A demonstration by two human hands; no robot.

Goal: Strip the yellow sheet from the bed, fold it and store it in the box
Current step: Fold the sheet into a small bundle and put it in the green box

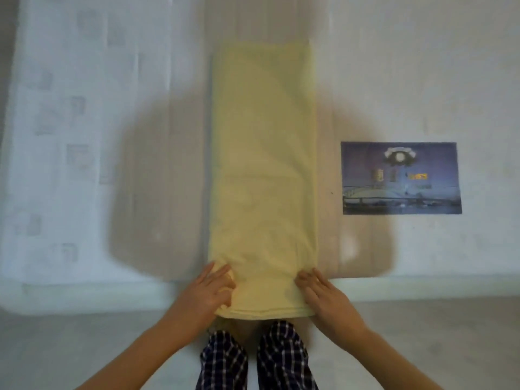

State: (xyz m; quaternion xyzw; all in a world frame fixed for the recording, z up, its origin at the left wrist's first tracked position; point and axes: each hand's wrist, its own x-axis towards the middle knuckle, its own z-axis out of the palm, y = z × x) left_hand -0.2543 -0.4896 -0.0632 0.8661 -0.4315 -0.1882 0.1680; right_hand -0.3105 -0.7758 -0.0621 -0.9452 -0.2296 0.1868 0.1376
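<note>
The yellow sheet [264, 170] lies folded into a long narrow strip down the middle of the bare mattress [84, 164]. Its near end hangs slightly over the mattress's front edge. My left hand [209, 294] holds the near left corner, thumb on top, with the cloth bunched under it. My right hand [323, 296] holds the near right corner, its thumb on the cloth and its fingers along the edge. No box is in view.
A dark blue printed label [401, 178] sits on the mattress to the right of the strip. My legs in checked trousers [253, 358] stand on the grey floor [70, 347] right against the bed's front edge.
</note>
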